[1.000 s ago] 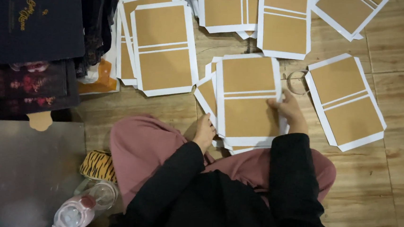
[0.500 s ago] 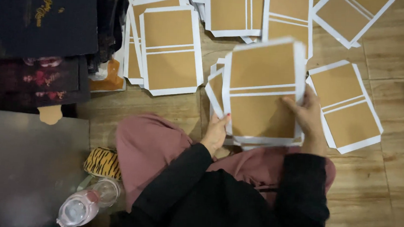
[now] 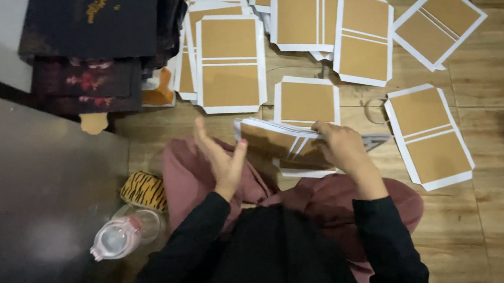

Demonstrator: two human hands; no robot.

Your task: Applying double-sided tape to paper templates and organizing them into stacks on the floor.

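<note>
A: Head view, looking straight down: where do the hands sit?

B: The right hand [image 3: 339, 145] is out in front of the knees, wrist bent down, fingers curled over the top edge of a stack of brown sheets with white borders [image 3: 287, 145]. It grips that stack by its right end and holds it tilted, nearly edge-on to the camera, above the pink trousers [image 3: 190, 178].

A: And the other one?

B: The left hand [image 3: 222, 157] is raised with the palm turned inward and the fingers spread and straight. It is released, holding nothing, and stands just beside the left end of the stack without touching it.

A: What lies under the stack?

B: One more sheet [image 3: 307, 102] flat on the wooden floor [image 3: 494, 235], directly beyond the lifted stack. A few more edges show just below the right hand.

A: Forearms?

B: Both in black sleeves [image 3: 386, 245], elbows close to the body, the right forearm angled up and left toward the stack.

A: Around them?

B: More of the same sheets: a fanned pile [image 3: 228, 60] at upper left, two piles [image 3: 331, 29] along the top, a sheet [image 3: 437, 27] at upper right, another pile [image 3: 430, 136] to the right. A thin ring [image 3: 375, 110] lies on the floor near the right hand. Dark boards [image 3: 89, 12] are stacked at far left, a tiger-striped pouch [image 3: 144, 190] and a clear bottle with a pink cap [image 3: 120, 237] lie by the left knee
</note>
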